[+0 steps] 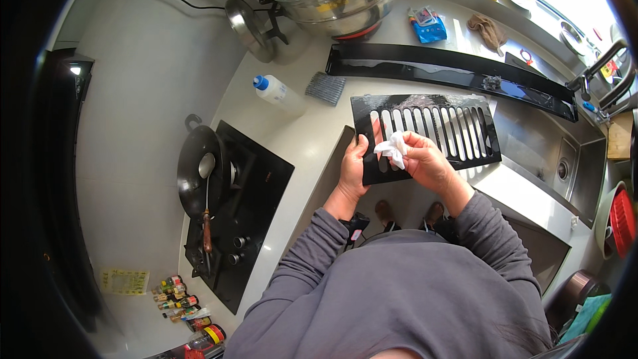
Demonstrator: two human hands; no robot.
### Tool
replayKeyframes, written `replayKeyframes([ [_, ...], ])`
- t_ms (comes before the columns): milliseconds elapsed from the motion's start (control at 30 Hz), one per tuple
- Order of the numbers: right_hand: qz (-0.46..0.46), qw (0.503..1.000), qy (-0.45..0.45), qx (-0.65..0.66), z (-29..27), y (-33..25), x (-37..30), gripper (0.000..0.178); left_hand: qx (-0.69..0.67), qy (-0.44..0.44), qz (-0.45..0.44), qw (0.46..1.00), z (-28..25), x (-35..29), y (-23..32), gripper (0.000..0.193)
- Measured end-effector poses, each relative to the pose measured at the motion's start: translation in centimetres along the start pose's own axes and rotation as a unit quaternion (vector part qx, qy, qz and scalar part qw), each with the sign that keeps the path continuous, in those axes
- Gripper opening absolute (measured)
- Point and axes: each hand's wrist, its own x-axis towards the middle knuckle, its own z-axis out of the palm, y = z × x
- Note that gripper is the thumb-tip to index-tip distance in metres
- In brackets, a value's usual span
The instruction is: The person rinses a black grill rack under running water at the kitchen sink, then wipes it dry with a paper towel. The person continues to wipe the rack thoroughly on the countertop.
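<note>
A black slotted grille panel (493, 148) is held up in front of me, over the counter's edge. My left hand (353, 167) grips its left end, thumb on the face and fingers behind, partly visible through the slots. Pinched in my right hand (428, 163) is a crumpled white tissue (393, 149), in front of the slots on the grille's left half. Whether the tissue touches the grille I cannot tell. Beyond the grille lies a long black trough-shaped panel (425, 66), reaching from the counter across the sink.
To the left are a white bottle with a blue cap (279, 93), a grey scouring pad (325, 88) and a black hob (256, 179) bearing a wok (193, 189) with a ladle. A large steamer pot (335, 0) stands at the back. The steel sink (531, 149) is at right.
</note>
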Motion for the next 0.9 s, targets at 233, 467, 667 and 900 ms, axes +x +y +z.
replayKeyframes([
  [233,-0.003,0.999,-0.023,0.037,-0.6,-0.3,0.1,0.03,0.0,0.007,-0.018,1.0,-0.3,0.0,0.0,0.057],
  [467,-0.081,0.981,0.024,-0.174,0.3,0.4,0.9,0.02,-0.019,0.041,-0.006,0.999,0.3,-0.4,0.2,0.051],
  [667,-0.37,0.694,0.041,-0.616,2.8,2.7,1.2,0.005,-0.013,0.045,-0.012,0.999,0.0,-0.3,0.0,0.056],
  [900,-0.334,0.658,0.028,-0.675,2.5,2.4,3.3,0.007,-0.033,0.078,-0.076,0.994,-0.2,-0.8,-0.4,0.06],
])
